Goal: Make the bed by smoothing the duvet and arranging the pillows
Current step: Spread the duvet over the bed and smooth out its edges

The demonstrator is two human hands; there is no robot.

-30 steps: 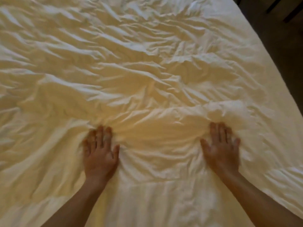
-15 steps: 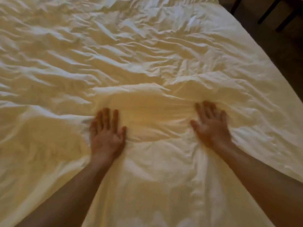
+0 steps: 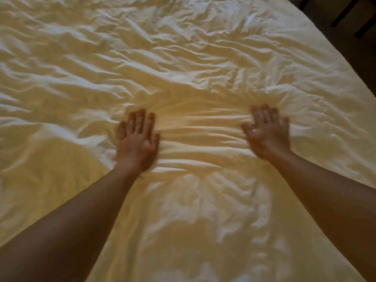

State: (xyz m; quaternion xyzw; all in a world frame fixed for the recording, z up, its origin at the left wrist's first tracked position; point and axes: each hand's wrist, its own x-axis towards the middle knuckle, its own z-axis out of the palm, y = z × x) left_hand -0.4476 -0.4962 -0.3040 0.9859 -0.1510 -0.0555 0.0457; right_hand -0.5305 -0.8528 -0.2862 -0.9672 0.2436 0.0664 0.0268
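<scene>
While the duvet [image 3: 193,58] is bumpy, it is pressed flat.
The left hand [image 3: 136,142] and right hand [image 3: 267,133] should be kept flat, fingers straight, and pushed toward the bed's far edge.

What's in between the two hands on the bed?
Only duvet, bunched into long creases running from the left hand to the right hand, seen in the head view.

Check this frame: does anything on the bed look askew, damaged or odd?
Nothing damaged or spilled. The cream duvet is heavily wrinkled, with folds bunched between the flat-pressing left hand and right hand, as expected mid-smoothing. No pillows are in view.
</scene>
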